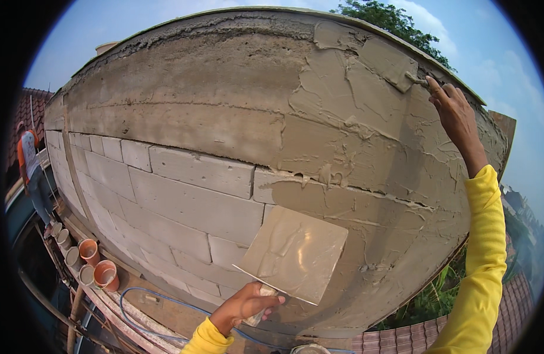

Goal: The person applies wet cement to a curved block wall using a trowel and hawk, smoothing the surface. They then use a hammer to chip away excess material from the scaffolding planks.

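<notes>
My left hand point(245, 304) grips the handle of a square plasterer's hawk point(298, 253), low in front of the wall. Wet grey-brown mortar coats the hawk's face, which tilts toward me. Up at the right, my right hand point(457, 115) is closed around the handle of a rectangular plastering trowel point(391, 64). The trowel's blade lies against the wall near its top edge. Around it spreads wet mortar point(342, 88) with ridges and overlapping smears. Lower down, a smoother coat partly covers the pale blocks point(189, 200).
At the left, orange and grey buckets point(107, 275) stand on a plank scaffold point(127, 282). Farther back is another person point(30, 162). A blue hose point(143, 289) runs along the planks. Below me sits a bucket point(310, 349). Roof tiles point(401, 339) and plants point(437, 301) lie beyond the wall's lower right.
</notes>
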Available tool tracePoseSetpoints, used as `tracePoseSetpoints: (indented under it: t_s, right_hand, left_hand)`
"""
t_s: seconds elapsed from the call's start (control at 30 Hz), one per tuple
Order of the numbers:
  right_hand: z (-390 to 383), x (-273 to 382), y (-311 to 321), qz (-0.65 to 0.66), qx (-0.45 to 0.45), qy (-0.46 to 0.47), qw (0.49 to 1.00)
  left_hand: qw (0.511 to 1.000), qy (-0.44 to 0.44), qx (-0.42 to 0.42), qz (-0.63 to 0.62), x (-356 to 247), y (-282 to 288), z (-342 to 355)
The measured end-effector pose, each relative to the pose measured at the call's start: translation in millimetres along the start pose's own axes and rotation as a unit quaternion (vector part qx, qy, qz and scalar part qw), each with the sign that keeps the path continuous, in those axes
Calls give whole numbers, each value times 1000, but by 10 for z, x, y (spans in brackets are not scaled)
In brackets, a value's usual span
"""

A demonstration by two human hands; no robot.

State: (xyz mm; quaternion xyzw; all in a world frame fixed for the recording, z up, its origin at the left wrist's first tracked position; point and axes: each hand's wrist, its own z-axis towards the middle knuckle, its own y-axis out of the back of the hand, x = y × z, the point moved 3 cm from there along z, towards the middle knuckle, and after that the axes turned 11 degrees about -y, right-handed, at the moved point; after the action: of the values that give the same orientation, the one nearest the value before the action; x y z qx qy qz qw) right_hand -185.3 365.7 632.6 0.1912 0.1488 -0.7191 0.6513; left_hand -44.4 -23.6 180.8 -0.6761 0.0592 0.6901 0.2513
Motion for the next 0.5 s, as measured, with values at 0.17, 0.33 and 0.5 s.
tracePoseSetpoints:
  t_s: [0.17,0.33,0.5]
  right_hand:
    - [-486,-176,141,-7,-4,-90,996]
    - [348,743,390,4,-72,16,997]
    - [777,1223,473,-81,-66,58,993]
  left_hand:
    - [1000,17,-26,1,45,-17,-41]
    - [999,31,-5,-6,165,-101,100]
    - [999,31,-1,-16,223,-234,132]
